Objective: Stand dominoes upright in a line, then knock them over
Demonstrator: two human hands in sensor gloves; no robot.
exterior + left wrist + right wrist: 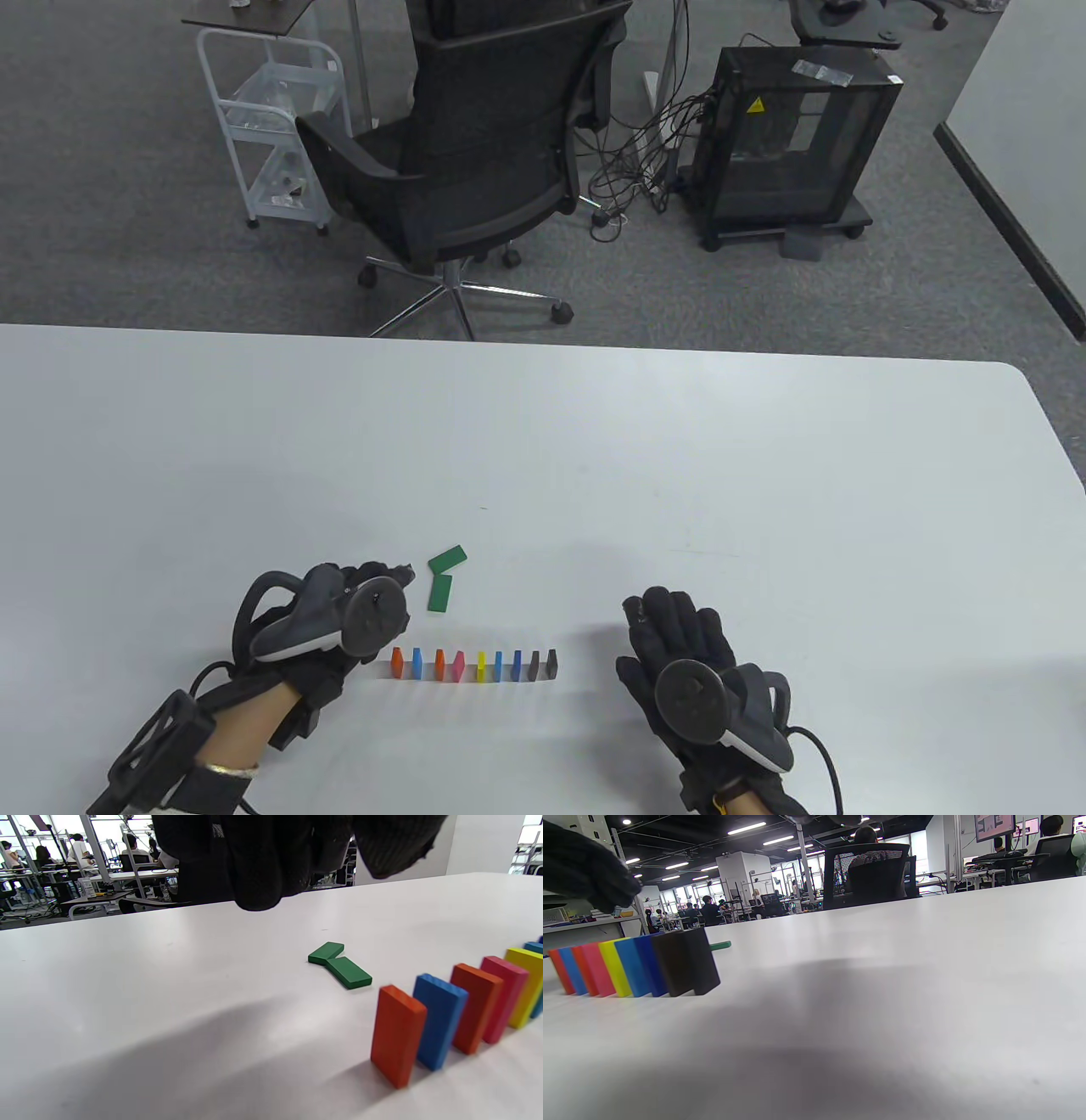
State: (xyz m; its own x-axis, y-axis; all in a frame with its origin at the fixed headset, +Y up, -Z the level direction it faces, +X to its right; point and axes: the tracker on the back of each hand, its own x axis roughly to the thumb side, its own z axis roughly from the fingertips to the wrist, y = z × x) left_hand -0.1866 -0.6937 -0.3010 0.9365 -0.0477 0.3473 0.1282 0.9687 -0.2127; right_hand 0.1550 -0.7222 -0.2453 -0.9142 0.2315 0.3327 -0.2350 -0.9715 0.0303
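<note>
Domino row (475,666): nine stood upright, evenly spaced so each could topple the next.
Green dominoes (444,577): two lay flat just behind row, unplaced.
Left hand (339,615): empty, loosely curled, at row's orange end.
Right hand (679,645): flat on tabletop (764,475), beyond row's black end.

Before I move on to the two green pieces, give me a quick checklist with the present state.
1. Row of dominoes upright: ok, nine standing.
2. Spacing even: cannot tell, the pink one looks tilted.
3. Green dominoes reachable: ok, flat beyond the row, touching at a corner.
4. Left hand free: ok, holds nothing, beside the greens.
5. Right hand clear of row: ok, flat on the table, apart from the black end.
</note>
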